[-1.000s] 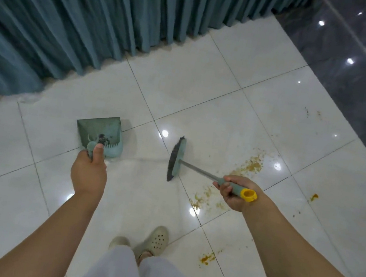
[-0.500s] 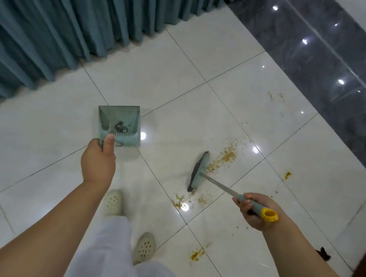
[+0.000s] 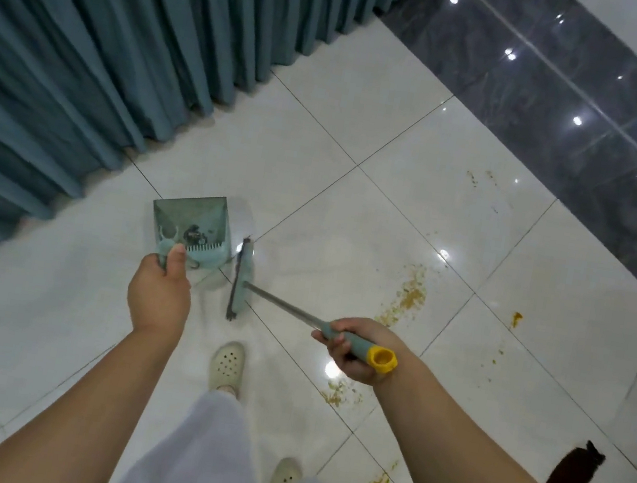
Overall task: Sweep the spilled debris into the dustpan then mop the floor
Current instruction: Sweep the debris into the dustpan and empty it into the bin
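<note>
Bare forearms; white trousers [image 3: 207, 457]; cream perforated clogs [image 3: 227, 361], probably rubber.

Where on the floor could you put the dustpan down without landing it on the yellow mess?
Clean tiles lie between the curtain and the dustpan, and beside the left hand. Another bare patch runs up toward the dark floor strip. It is messy right of the broom: yellow crumbs there, and more by the right hand.

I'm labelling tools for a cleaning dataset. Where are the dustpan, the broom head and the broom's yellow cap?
dustpan [image 3: 191, 217]: head view, inside of the pan.
broom head [image 3: 241, 277]: head view, middle of the green block.
yellow cap [image 3: 382, 359]: head view, end of the handle.
</note>
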Tool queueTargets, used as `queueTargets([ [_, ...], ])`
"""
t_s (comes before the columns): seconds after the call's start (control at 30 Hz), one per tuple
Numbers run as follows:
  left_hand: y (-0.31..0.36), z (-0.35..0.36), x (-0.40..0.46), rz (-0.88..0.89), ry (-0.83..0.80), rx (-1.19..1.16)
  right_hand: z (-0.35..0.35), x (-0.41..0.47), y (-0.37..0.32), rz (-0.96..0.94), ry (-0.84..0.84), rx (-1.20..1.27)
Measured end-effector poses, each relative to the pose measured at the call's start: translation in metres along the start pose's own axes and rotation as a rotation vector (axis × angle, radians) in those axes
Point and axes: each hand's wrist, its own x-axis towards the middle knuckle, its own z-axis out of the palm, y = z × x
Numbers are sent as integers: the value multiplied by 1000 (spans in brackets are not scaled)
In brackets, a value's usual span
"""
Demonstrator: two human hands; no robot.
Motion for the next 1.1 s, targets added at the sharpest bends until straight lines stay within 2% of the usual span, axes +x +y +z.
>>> queueTargets([
  [0.17, 24, -12, 74, 59, -37, 98, 74, 46, -24, 74, -10, -27],
  [0.33, 45, -5, 119, 107, -50, 163, 86, 65, -58, 3, 72, 23],
  [0.8, 105, 91, 112, 168, -259, 150, -66, -1, -112, -205, 267, 431],
  [1.0, 150, 148, 94, 221, -368, 154, -108, -29, -137, -252, 316, 483],
  [1.1, 177, 177, 88, 233, -393, 145, -111, -33, -156, -237, 313, 425],
])
